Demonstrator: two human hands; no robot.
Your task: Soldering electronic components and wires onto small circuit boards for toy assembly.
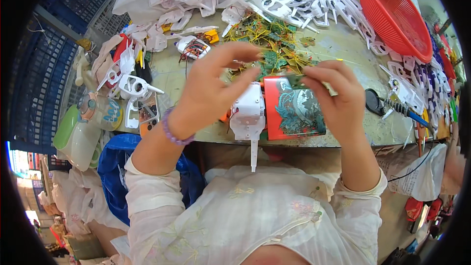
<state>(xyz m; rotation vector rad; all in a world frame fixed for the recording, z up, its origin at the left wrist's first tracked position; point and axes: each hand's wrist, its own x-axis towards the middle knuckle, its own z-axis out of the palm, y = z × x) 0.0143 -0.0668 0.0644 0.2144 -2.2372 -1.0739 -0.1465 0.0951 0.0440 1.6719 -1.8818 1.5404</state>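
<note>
My right hand [339, 93] pinches a small green circuit board [296, 82] above a red booklet or box with a dark picture [273, 118]. To the left, my left hand [216, 83] hovers with thumb and fingers apart and nothing visible between them. Below its fingertips a white plastic housing [248, 115] lies against the red thing, its narrow stem jutting over the table's near edge. Just beyond both hands spreads a heap of green circuit boards with yellow wires [267, 39]. A white housing with dark and red wires [193, 47] lies beyond my left hand.
White plastic shells [314, 0] pile up at the back, with a red basket [392, 17] at the far right. A soldering iron with a blue handle [412, 115] rests at the right. White parts [135, 86] and a clear jar [105, 110] stand left, above a blue bag [115, 176].
</note>
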